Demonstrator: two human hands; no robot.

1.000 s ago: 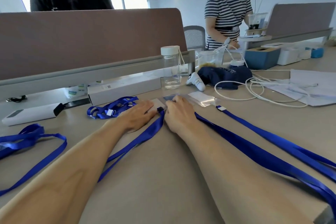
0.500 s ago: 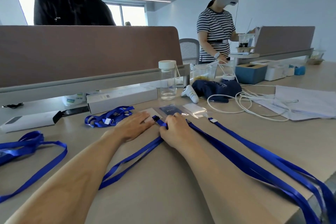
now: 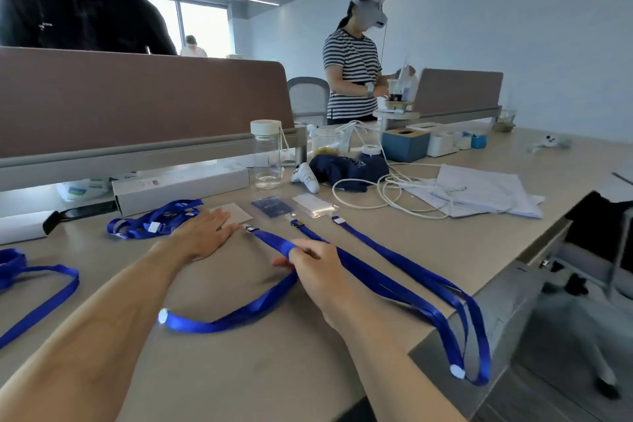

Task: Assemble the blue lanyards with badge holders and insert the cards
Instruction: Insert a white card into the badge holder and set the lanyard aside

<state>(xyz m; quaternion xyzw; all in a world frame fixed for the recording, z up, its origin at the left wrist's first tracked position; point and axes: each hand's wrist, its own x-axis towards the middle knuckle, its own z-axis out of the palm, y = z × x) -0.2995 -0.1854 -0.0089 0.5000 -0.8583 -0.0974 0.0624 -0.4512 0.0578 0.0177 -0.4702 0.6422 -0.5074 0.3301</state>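
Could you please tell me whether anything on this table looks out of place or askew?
Yes: the looped ends of two blue lanyards hang over the table edge at the right and might slip off. The lanyard pinched by the right hand also lies in a crooked curve.

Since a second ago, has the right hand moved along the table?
Yes. The right hand slid back toward the person, away from the badge holder it was touching, and now pinches the lanyard further down its strap.
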